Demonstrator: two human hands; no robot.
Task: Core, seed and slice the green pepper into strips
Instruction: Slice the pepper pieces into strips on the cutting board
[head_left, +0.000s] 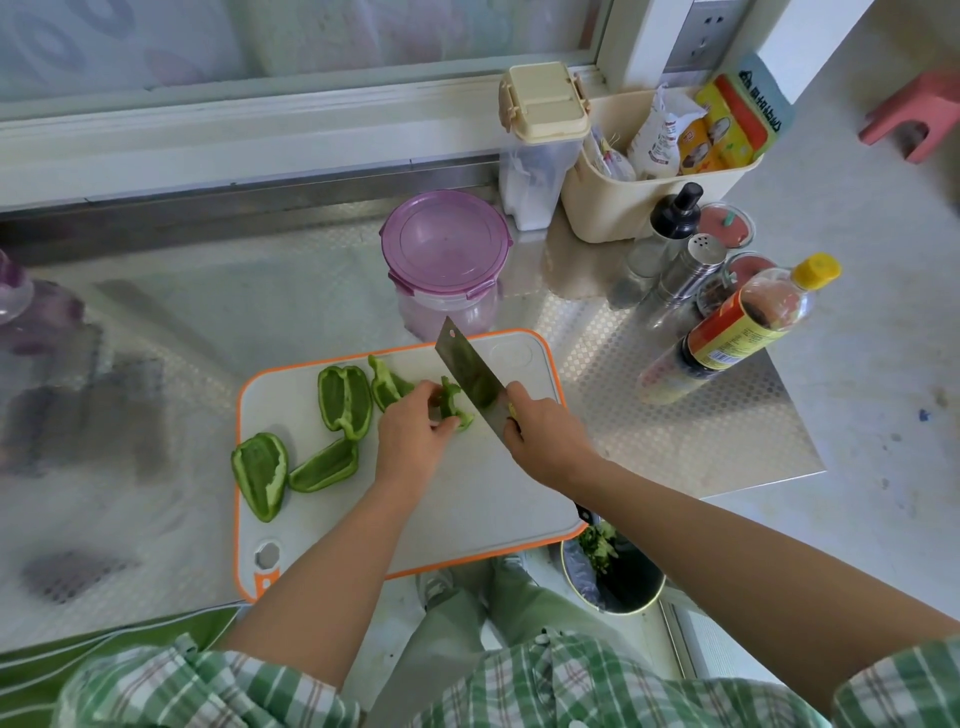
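- The left hand (413, 434) pinches a green pepper piece (453, 402) mid-board.
- The right hand (545, 434) is wrapped around the cleaver (470, 371), whose blade touches that piece; its handle is mostly hidden.
- Four pepper pieces (345, 401) lie left on the cutting board (467, 499); one (261, 474) overhangs the left edge.
- The board's near half is bare, its near corner overhanging the counter edge.

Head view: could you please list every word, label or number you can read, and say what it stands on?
No text can be quoted with certainty.
The sauce bottle: label print too blurred.
The teal packet in the beige basket: large characters, too blurred to read.
The white packet and yellow packet beside it: print too small.
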